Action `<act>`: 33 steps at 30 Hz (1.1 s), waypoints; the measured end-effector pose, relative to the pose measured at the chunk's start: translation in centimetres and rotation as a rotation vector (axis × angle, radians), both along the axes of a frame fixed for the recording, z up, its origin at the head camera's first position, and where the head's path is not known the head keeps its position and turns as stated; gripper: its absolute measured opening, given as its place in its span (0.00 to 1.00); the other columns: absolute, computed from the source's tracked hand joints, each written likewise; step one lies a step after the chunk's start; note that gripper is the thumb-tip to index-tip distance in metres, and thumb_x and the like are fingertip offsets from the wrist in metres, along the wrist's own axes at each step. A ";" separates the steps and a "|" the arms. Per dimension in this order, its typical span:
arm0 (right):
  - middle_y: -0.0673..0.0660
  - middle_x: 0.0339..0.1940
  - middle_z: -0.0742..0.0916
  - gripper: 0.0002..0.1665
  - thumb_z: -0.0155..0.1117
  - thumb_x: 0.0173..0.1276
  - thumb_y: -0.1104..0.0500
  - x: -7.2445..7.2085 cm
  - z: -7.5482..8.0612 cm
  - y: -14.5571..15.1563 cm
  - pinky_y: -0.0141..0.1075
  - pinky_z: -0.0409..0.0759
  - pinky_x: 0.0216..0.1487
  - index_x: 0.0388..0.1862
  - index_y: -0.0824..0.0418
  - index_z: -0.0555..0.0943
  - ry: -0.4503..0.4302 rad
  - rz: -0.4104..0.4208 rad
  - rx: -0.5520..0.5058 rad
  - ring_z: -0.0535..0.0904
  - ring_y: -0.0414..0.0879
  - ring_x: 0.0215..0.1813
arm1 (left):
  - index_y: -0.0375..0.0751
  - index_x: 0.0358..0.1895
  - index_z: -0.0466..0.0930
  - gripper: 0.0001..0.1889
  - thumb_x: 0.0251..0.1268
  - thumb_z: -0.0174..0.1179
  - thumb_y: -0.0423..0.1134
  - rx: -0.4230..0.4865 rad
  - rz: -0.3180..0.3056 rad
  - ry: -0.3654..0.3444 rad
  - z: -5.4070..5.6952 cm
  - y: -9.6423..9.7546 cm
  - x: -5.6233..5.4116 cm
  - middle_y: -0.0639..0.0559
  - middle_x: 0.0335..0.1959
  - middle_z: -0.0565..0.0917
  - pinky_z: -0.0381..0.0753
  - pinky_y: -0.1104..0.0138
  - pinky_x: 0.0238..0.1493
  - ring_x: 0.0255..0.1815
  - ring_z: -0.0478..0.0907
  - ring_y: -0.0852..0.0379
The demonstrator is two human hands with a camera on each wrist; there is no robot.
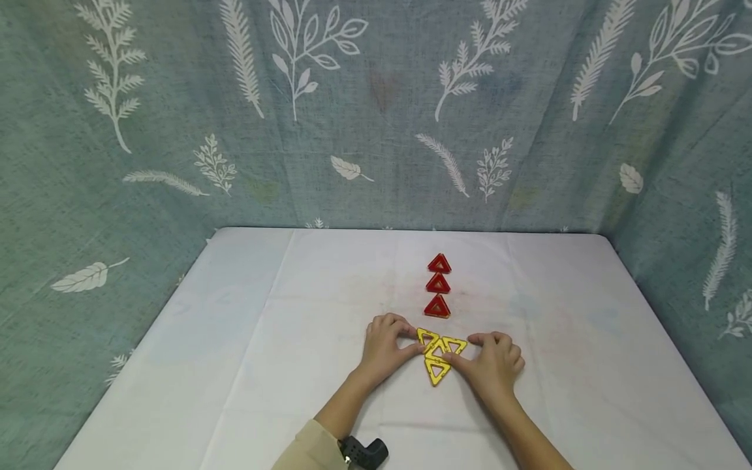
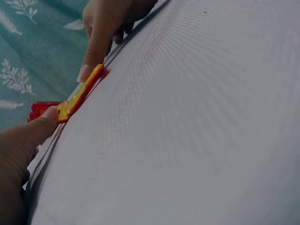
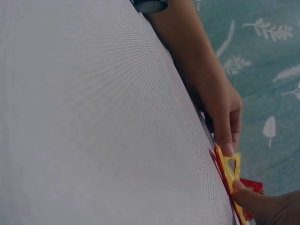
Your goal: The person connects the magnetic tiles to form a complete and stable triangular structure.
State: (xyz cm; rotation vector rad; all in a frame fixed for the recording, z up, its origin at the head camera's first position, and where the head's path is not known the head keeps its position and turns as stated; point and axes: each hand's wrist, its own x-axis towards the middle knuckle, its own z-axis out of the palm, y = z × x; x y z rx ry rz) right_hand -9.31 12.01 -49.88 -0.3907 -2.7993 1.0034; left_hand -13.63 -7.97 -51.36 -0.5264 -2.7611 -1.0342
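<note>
Several yellow triangle magnetic tiles lie edge to edge on the white cloth, forming one larger triangle that points toward me. My left hand pinches the upper left tile between thumb and forefinger. With its thumb over the middle of the group and forefinger at the right corner, my right hand grips the right tile. In the left wrist view the yellow tiles appear edge-on, one side raised. The right wrist view shows both thumbs touching the yellow tiles.
Three red triangle tile pieces stand in a line beyond the yellow group, pointing away. White cloth covers the table. A green leaf-patterned curtain hangs behind and at both sides. A black band is on the left wrist.
</note>
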 end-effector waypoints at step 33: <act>0.54 0.32 0.81 0.20 0.79 0.42 0.55 0.0 -2.5 -0.1 0.44 0.59 0.37 0.36 0.59 0.88 0.681 0.355 0.163 0.72 0.51 0.35 | 0.52 0.46 0.85 0.13 0.59 0.64 0.49 -0.184 -0.286 0.388 -0.3 0.0 0.2 0.57 0.45 0.77 0.68 0.61 0.50 0.49 0.68 0.57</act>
